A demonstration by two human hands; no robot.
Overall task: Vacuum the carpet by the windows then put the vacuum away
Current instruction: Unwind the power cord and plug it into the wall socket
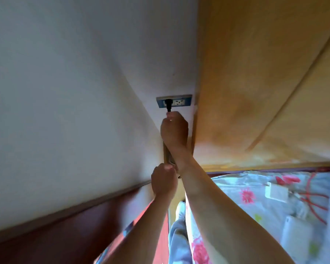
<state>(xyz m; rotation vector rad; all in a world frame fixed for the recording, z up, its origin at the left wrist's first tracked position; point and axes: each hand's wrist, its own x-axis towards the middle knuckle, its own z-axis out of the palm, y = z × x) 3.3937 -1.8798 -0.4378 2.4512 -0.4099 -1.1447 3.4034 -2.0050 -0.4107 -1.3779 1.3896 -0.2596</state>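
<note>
While right hand (pixel 174 130) grips the cord (pixel 169 110), black plug (pixel 168 104) — seated in outlet (pixel 181 101).

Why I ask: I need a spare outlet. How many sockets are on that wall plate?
2. The left socket holds the black plug; the right socket beside it is free. None looks hidden.

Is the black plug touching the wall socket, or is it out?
Touching. The head view shows the black plug seated in the left outlet of the wall socket, with no gap.
</note>
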